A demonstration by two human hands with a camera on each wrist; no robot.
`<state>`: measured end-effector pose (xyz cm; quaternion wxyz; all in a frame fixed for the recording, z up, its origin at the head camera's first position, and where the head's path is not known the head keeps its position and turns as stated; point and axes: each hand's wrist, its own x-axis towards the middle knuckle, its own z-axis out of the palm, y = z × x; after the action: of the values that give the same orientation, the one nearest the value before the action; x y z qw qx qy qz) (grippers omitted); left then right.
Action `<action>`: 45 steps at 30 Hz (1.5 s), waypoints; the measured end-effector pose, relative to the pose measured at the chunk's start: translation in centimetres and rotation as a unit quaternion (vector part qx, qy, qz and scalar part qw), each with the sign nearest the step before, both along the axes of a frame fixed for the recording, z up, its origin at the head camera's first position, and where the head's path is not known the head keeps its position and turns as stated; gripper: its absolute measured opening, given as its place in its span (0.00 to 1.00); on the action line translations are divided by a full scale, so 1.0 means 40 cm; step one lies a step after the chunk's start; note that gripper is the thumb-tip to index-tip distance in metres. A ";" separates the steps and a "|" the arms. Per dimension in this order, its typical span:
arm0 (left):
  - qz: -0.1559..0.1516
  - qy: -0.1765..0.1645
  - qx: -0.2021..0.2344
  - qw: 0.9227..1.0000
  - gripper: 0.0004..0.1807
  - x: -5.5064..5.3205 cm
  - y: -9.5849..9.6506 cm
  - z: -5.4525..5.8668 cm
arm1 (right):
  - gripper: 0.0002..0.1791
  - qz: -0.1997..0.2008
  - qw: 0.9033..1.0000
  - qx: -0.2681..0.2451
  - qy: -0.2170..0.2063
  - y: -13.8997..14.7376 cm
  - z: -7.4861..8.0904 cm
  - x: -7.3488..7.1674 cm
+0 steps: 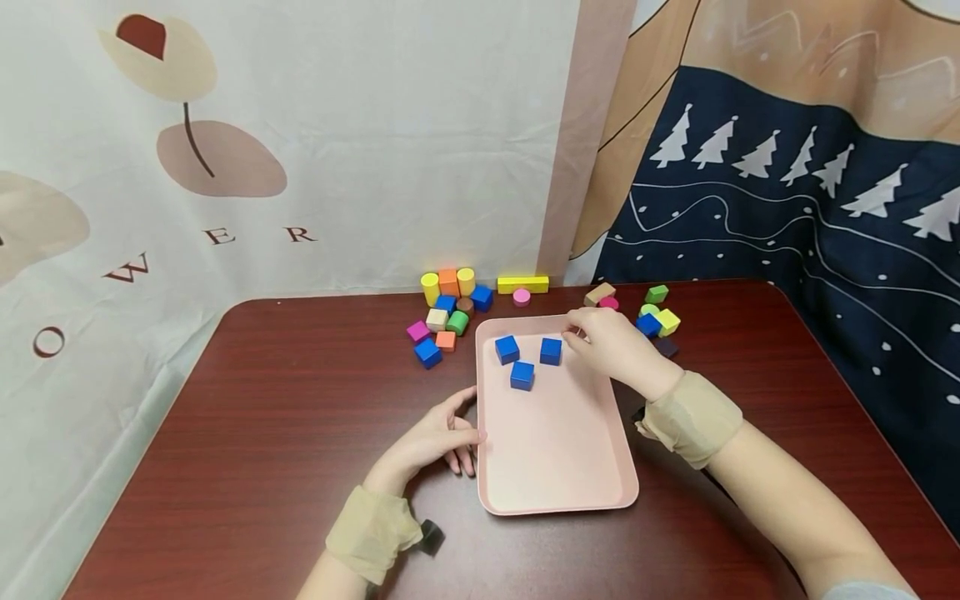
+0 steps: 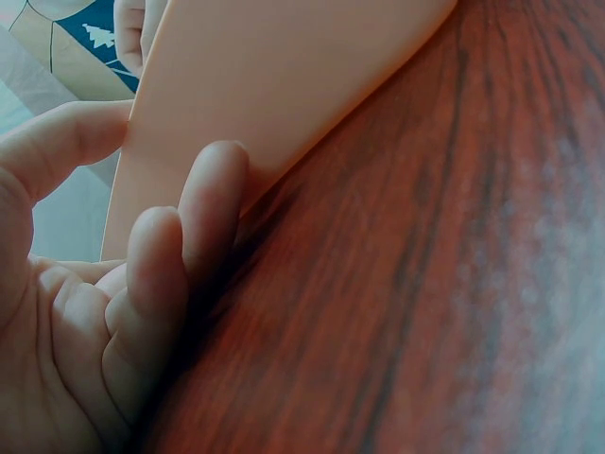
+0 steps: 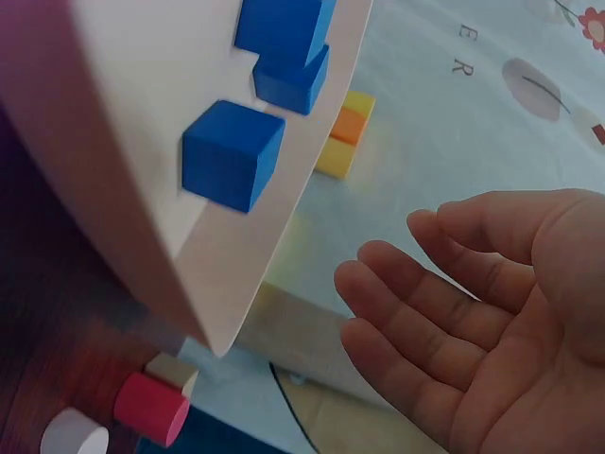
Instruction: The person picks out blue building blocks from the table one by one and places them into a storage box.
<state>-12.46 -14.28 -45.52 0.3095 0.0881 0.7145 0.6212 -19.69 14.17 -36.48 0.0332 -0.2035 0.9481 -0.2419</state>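
Note:
A pink tray [image 1: 555, 450] lies on the table, and three blue cubes rest in its far half: a left cube [image 1: 507, 350], a right cube [image 1: 551, 352] and a nearer cube [image 1: 522, 377]. Along the tray's left side, my left hand [image 1: 435, 437] holds the edge. Its thumb tip laps the rim, while curled fingers [image 2: 213, 203] lie against the outer wall. My right hand [image 1: 618, 346] hovers by the far right corner, close to the right cube. Seen in the right wrist view, its fingers [image 3: 416, 322] are loosely bent with nothing between them.
Left of the tray's far end is a cluster of mixed blocks, including a green cylinder [image 1: 457, 323] and an orange block [image 1: 446, 341]. A long yellow block [image 1: 522, 285] lies behind the tray. More blocks, among them a yellow cube [image 1: 666, 322], sit beyond my right hand.

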 end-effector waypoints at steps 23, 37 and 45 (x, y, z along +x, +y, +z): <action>0.000 -0.001 -0.004 1.000 0.43 -0.003 -0.001 0.003 | 0.17 -0.053 0.998 0.009 0.017 0.159 -0.002 -0.049; 0.003 -0.001 0.000 1.000 0.44 0.001 0.000 -0.001 | 0.20 -0.064 0.997 0.029 0.009 0.209 -0.029 -0.066; 0.003 0.004 0.004 1.000 0.43 0.003 0.001 -0.002 | 0.23 -0.064 0.997 0.034 -0.010 0.222 -0.053 -0.075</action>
<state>-12.33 -14.25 -45.60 0.3041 0.0900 0.7133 0.6250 -22.68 23.05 -38.61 0.0341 -0.1384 0.9666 -0.2129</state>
